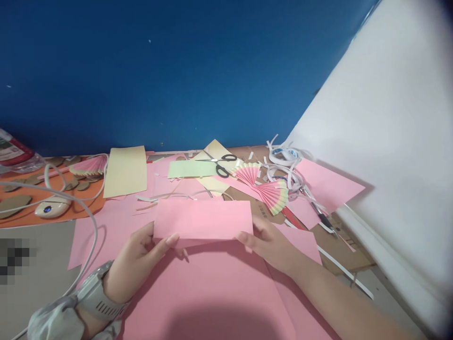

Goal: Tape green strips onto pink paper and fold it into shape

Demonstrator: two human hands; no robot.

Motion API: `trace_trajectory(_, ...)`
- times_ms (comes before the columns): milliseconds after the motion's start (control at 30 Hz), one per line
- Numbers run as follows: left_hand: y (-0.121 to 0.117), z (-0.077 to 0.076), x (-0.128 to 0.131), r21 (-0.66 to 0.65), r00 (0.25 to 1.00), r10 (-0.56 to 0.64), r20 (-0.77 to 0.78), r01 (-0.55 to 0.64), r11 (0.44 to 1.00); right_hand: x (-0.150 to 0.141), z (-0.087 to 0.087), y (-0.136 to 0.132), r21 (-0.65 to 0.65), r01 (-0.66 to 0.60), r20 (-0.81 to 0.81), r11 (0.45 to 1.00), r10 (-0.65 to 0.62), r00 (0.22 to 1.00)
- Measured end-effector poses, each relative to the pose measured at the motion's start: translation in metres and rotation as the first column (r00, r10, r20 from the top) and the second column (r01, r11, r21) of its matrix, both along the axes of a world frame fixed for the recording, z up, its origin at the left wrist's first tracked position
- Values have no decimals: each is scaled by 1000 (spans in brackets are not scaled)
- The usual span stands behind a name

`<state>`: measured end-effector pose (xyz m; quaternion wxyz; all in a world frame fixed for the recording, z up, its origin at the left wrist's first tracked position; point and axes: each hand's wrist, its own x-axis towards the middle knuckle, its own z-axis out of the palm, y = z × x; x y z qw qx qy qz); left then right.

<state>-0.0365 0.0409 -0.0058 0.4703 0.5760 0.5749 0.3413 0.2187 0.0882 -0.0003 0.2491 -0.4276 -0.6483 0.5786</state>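
Note:
A folded pink paper (203, 219) is held up between my two hands, its long side running left to right. My left hand (141, 252) pinches its lower left corner, thumb in front and fingers behind. At the right end my right hand (267, 243) grips it the same way. Large pink sheets (219, 288) lie beneath on the table. Just beyond the held paper are a light green paper strip (189, 168), black-handled scissors (223, 163) and pleated pink-and-green paper fans (271, 191).
At left, a white device (52, 208) with a cable sits on orange paper (85, 208) near a bottle (17, 153). Yellow paper (125, 172) lies at the back. Curled white strips (285, 167) and a pen (320, 212) are at right, beside the white wall (396, 132). A blue wall (198, 75) stands behind.

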Motion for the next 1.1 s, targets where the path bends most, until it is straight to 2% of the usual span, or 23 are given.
trace_trajectory(167,-1,0,3,-31,1000,-4,-3,4,1000,-5,-5,0,-64,78,-24,995,-80,997)
trace_trajectory(300,-1,0,2,-35,999,-22,-32,21,999,-3,-3,2,-44,106,66,993,-103,993)
trace_trajectory(467,1,0,-1,95,981,133,-142,-120,988,2,1,2,-82,16,96,997,-8,995)
trace_trajectory(533,3,-1,-1,113,975,150,-161,-133,985,3,0,1,-20,35,142,999,-32,989)
trace_trajectory(667,4,-2,0,114,975,110,-195,-89,989,2,-7,1,151,104,211,983,-135,968)
trace_trajectory(767,2,-4,0,121,963,129,-236,-102,987,0,-11,3,176,119,203,977,-154,967)
trace_trajectory(933,0,-7,-3,144,938,189,-292,-152,978,2,-8,6,113,93,143,989,-109,984)
trace_trajectory(1100,0,-4,-9,104,987,82,-141,-68,992,5,-1,6,49,91,-24,995,-89,996)
